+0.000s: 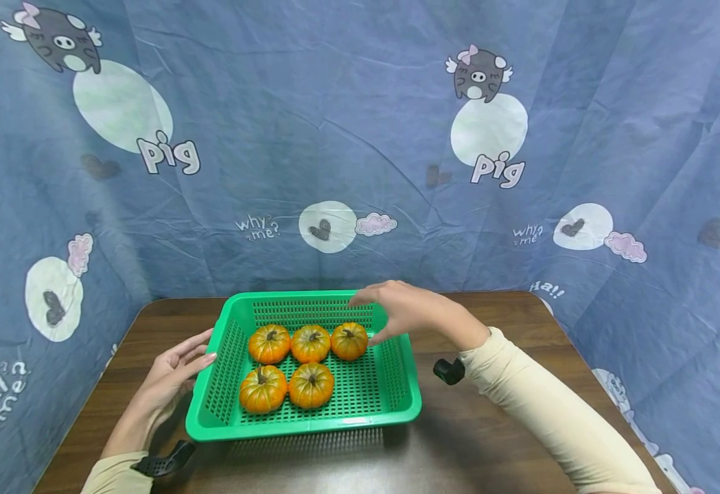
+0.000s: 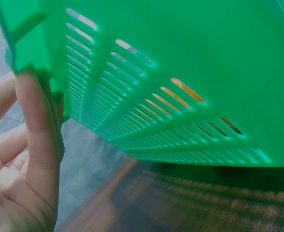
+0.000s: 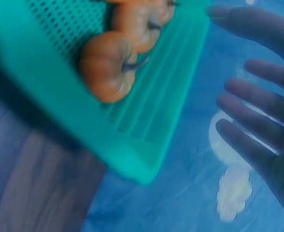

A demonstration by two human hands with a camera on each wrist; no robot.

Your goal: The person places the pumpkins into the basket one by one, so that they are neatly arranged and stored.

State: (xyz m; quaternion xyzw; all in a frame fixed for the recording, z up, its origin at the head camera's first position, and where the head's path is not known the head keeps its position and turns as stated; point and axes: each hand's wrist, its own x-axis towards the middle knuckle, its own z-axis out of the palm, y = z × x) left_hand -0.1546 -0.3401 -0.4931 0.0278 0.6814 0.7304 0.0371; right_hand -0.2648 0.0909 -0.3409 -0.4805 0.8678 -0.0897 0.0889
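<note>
While the left hand (image 1: 171,374) rests straight-fingered against the green basket (image 1: 211,418) and the right hand (image 1: 405,309) hovers spread above its far right corner, the light, stiff basket looks best gripped by both side rims.

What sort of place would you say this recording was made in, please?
Probably a makeshift recording corner rather than a kitchen: a brown wooden table is hemmed in by a blue cartoon-pig cloth backdrop, and a green slotted basket holds five small pumpkins.
</note>
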